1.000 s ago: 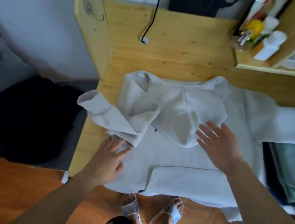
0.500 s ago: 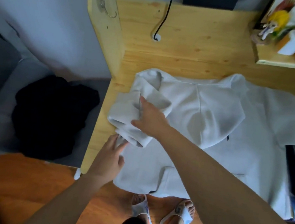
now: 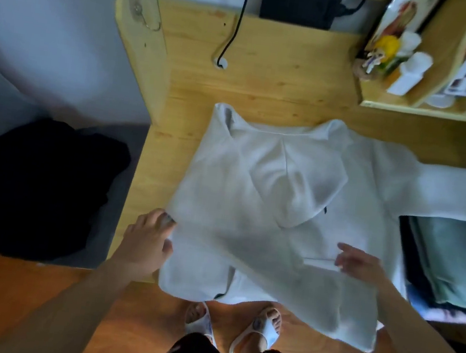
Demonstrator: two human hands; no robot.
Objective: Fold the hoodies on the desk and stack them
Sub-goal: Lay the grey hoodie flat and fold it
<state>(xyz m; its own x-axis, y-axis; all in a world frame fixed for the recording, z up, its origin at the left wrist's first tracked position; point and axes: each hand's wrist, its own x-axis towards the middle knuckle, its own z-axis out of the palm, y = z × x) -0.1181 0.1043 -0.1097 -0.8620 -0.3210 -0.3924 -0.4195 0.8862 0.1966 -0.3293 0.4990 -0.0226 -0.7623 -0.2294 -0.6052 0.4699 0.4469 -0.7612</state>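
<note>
L hand (image 3: 146,239) pins hoodie (image 3: 239,207) edge, R hand (image 3: 360,263) open over it

Black cable (image 3: 234,31) on desk back; white bottle (image 3: 410,73) in shelf (image 3: 432,112); white slippers (image 3: 255,336) below.

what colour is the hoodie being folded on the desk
Light grey, almost off-white, plain with no pattern: the hoodie shows best in the head view.

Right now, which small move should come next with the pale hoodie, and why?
Probably fold the other sleeve in. It lies stretched out toward the right, while the near sleeve already crosses the pale hoodie. The right hand hovers open nearby.
</note>
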